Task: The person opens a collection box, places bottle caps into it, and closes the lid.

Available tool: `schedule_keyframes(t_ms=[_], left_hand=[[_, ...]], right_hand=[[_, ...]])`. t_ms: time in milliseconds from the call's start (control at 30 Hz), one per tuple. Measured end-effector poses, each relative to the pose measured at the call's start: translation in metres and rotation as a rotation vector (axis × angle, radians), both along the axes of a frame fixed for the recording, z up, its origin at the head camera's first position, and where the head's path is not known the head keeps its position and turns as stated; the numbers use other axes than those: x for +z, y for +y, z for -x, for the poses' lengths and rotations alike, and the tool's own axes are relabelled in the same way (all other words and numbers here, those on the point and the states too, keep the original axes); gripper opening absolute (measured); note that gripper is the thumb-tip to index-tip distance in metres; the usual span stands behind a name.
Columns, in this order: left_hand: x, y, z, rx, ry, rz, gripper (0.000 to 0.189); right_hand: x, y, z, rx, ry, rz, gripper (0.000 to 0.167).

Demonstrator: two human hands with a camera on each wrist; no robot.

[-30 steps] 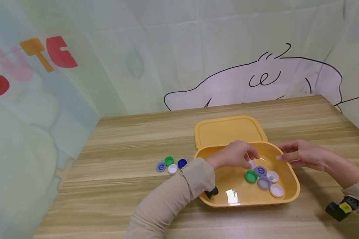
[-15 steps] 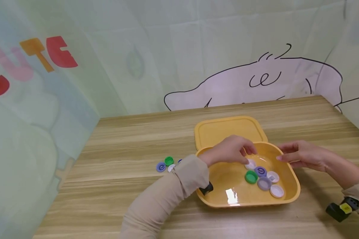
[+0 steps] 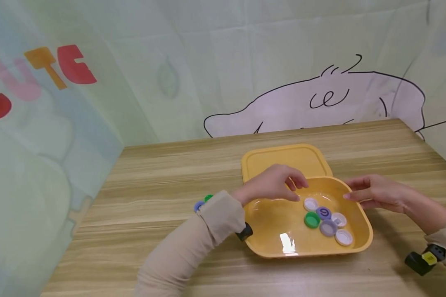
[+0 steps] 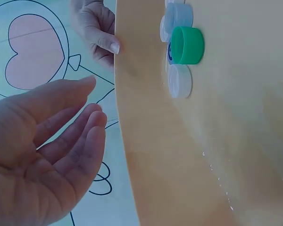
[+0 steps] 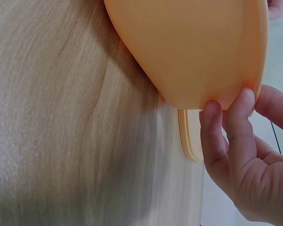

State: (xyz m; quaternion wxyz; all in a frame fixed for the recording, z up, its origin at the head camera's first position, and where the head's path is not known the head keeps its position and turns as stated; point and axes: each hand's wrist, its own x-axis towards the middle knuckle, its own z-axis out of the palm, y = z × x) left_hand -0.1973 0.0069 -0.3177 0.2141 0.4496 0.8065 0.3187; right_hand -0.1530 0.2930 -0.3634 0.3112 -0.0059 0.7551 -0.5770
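The left hand (image 3: 273,183) had just drawn away to the left from a white cap (image 3: 311,204) that its fingertips had been touching. It hung by the far rim of a yellow box (image 3: 265,227), fingers loosely curved, thumb apart from them, holding nothing. The cap stayed in the box, toward the right, beside a green cap (image 3: 312,220), two purple caps (image 3: 328,227) and two other white caps (image 3: 343,237); it appeared to have been released there. The right hand (image 3: 380,192) had not shifted: it gripped the box's far right corner, thumb at the rim, fingers against the outer wall, keeping the box steady, it seemed. A yellow lid (image 3: 290,159) lay just beyond the box on the table (image 3: 152,181). At left, more caps (image 3: 208,198) were partly hidden by the left sleeve (image 3: 193,239).
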Motion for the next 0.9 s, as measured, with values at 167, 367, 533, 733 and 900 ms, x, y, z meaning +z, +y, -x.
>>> schedule_keyframes(t_ms=[167,367,533,733,900], left_hand=[[0.002,-0.009,0.000,0.028,-0.025,-0.014,0.030],[0.002,-0.025,0.000,0.052,-0.071,-0.058,0.029],[0.000,-0.043,0.002,0.087,-0.111,-0.112,0.030],[-0.002,-0.061,0.004,0.115,-0.173,-0.167,0.033],[-0.003,-0.072,0.002,0.131,-0.194,-0.196,0.033]], right_hand=[[0.001,-0.001,0.000,-0.002,-0.003,-0.005,0.062],[0.002,-0.002,-0.001,-0.009,-0.003,-0.019,0.062],[0.002,-0.002,-0.001,-0.006,0.001,-0.019,0.062],[0.002,-0.001,0.000,-0.003,-0.002,-0.010,0.062],[0.002,-0.001,0.000,-0.003,0.000,-0.011,0.062]])
